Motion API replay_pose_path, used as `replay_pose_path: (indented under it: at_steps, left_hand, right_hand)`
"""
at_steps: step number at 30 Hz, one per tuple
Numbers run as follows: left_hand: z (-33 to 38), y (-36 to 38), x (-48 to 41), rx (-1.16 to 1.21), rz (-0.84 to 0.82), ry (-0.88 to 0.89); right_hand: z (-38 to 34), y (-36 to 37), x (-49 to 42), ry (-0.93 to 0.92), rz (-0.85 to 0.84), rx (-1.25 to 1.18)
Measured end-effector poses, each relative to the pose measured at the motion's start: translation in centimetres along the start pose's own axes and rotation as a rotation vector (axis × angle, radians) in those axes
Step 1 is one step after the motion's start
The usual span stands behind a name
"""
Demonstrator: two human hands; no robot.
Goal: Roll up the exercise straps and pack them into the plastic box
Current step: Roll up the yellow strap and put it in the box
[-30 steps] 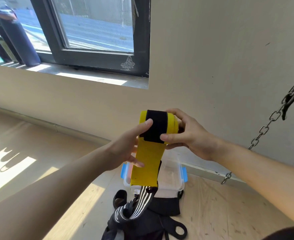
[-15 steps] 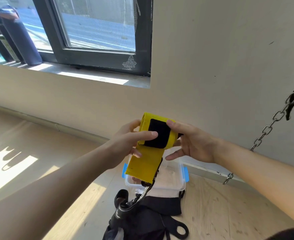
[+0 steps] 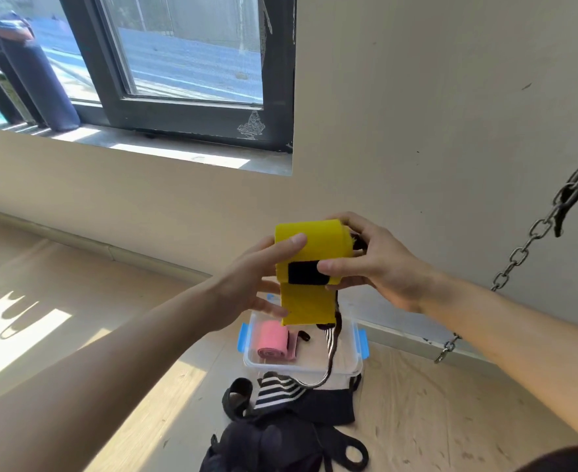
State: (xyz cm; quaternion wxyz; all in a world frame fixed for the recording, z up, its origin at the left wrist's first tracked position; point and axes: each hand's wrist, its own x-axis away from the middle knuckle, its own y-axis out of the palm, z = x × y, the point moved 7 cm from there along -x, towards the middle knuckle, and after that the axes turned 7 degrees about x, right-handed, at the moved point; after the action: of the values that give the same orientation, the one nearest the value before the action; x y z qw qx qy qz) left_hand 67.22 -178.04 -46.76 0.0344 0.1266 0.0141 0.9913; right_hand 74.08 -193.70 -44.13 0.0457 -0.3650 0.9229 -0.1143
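One strap (image 3: 315, 245) between left hand (image 3: 246, 284), right hand (image 3: 378, 265)

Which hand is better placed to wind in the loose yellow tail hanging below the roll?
Probably the left hand: its fingers lie right beside the tail, thumb on the roll. The right hand is busy gripping the roll's end, thumb by the black patch.

This seems to be a small training room or gym. A steel chain (image 3: 526, 247) hangs near the beige wall (image 3: 417, 97), dark punching bags (image 3: 39, 83) are seen through the window (image 3: 185, 52), and a rolled pink exercise strap (image 3: 274, 338) lies in a plastic box (image 3: 356, 365) on the wooden floor (image 3: 451, 403).
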Motion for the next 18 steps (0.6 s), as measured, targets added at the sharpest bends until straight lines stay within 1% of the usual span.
replay_pose_path:
  at_steps: [3, 5, 10, 14, 15, 18]
  left_hand:
    - [0.1, -0.1, -0.2, -0.033, 0.043, 0.025]
    - [0.5, -0.3, -0.2, -0.001, 0.059, 0.057]
    - [0.6, -1.5, -0.1, 0.059, 0.105, 0.090]
    - [0.0, -2.4, -0.3, 0.166, 0.141, 0.064]
    - [-0.2, -2.5, -0.3, 0.179, 0.141, 0.063]
    - [-0.5, -2.8, -0.4, 0.221, 0.160, 0.068]
  right_hand:
    - [0.3, 0.0, 0.0, -0.028, 0.006, 0.051]
    - [0.5, 0.1, -0.1, -0.020, -0.011, 0.046]
    - [1.3, 0.4, -0.4, 0.106, -0.134, -0.007]
    - [2.0, -0.3, -0.7, 0.150, -0.134, -0.065]
    - [2.2, -0.2, -0.8, 0.152, -0.141, -0.039]
    - [2.6, 0.1, -0.8, 0.153, -0.159, 0.142]
